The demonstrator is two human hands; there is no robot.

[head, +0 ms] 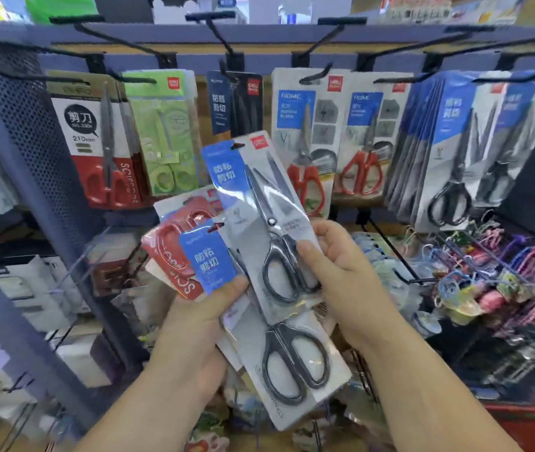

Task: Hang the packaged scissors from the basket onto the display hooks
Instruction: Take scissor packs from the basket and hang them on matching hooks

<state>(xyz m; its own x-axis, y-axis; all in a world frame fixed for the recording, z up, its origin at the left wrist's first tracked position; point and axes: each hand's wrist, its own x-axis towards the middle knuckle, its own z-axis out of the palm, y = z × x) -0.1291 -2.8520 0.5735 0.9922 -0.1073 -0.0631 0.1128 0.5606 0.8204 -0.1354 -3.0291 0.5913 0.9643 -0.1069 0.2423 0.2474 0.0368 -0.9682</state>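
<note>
Packs of scissors sit in both hands, held up in front of the display hooks [316, 76]. Two have blue labels and black handles. The right hand [338, 269] pinches the upper pack [259, 203], thumb across the front by the handles and fingers curled behind its edge. The left hand [201, 324] grips the lower pack [292, 363], thumb pressed just under its blue label. At least one red-handled pack [168, 246] lies behind it in the same grip; I cannot tell if there are more. On the hooks hang a red-and-white pack [96, 141], a green pack [165, 132], a dark pack [233, 102], two red-handled Home packs [305, 141] side by side, and a thick bunch of blue-labelled packs [448, 141] on the right.
</note>
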